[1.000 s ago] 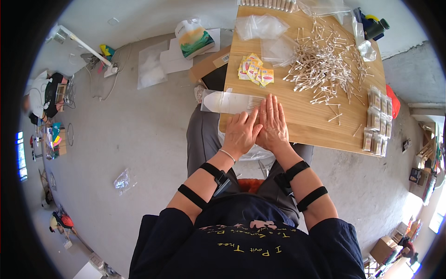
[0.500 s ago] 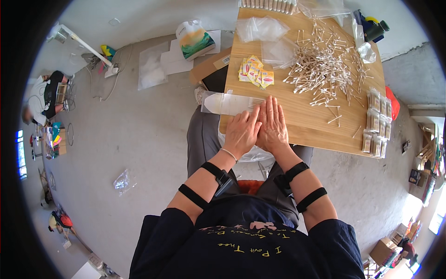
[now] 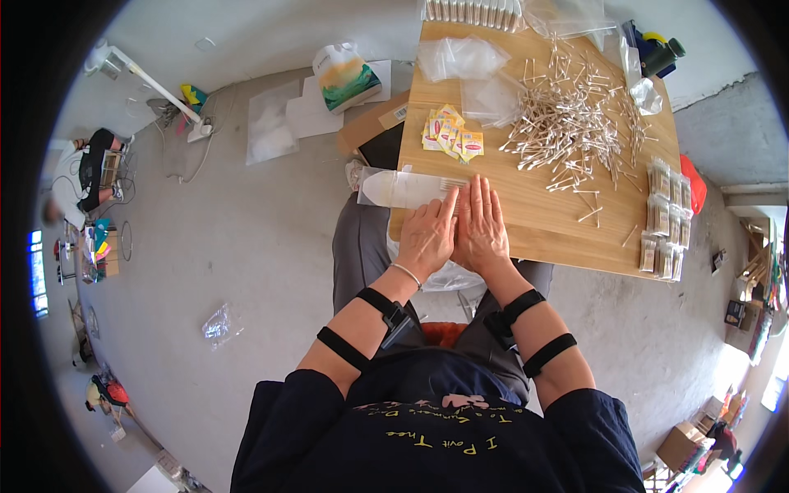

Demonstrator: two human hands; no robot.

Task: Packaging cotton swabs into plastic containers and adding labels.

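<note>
Near the table's left front corner, a clear plastic pouch (image 3: 382,189) lies flat with a white round-ended insert in it. A row of cotton swabs (image 3: 450,184) shows at its right end. My left hand (image 3: 428,240) lies with fingers stretched over that end, its fingertips at the swabs. Beside it, my right hand (image 3: 482,226) rests flat with straight fingers, touching the left hand along its edge. What lies beneath both palms is hidden. Beyond them are several yellow-and-white labels (image 3: 452,134) and a large loose heap of cotton swabs (image 3: 567,123).
Filled swab packs (image 3: 666,218) line the right table edge, and more packs (image 3: 472,12) stand at the far edge. Empty clear bags (image 3: 464,57) lie at the back left. A cardboard box (image 3: 374,127) is on the floor left of the table. Another person (image 3: 78,177) sits far left.
The hands stay side by side on the pouch, with only a very slight shift of the fingers. The view has tilted a little; nothing has been picked up or let go.
</note>
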